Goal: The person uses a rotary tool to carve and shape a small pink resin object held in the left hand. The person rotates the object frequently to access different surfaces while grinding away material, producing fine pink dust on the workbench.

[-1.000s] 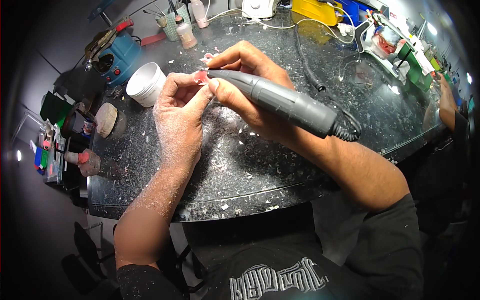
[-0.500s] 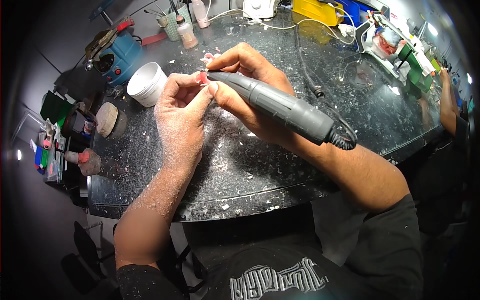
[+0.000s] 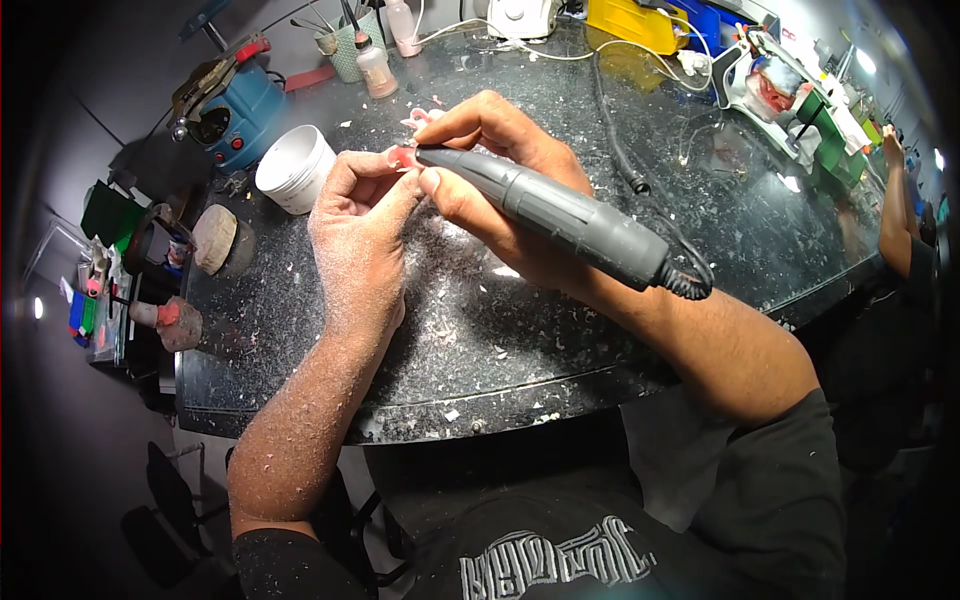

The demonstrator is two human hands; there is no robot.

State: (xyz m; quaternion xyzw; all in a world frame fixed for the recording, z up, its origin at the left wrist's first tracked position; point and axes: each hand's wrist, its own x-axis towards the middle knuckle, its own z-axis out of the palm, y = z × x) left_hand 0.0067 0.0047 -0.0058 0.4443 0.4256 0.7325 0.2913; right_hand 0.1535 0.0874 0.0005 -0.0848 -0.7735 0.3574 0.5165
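Observation:
My left hand (image 3: 362,215), dusted with pale powder, pinches a small pink denture piece (image 3: 402,158) between thumb and fingertips. Much of that piece is hidden by the fingers. In my right hand (image 3: 505,150) lies a dark grey rotary handpiece (image 3: 570,215), gripped like a pen, with a coiled cord at its rear end. Its nose meets the pink piece or sits just beside it; the bit itself is too small to make out. Both hands are close together above the black speckled worktop (image 3: 480,355).
White tub (image 3: 292,170) stands just left of my hands. Beyond it are a blue machine (image 3: 232,115), a bottle of pink stuff (image 3: 376,72) and a yellow bin (image 3: 636,22). Plaster lumps (image 3: 214,238) sit at left. A cord (image 3: 615,130) crosses the worktop; pale shavings litter it.
The pink piece has turned slightly between my left fingers, and more of it shows. The handpiece nose has shifted a little; both grips remain the same.

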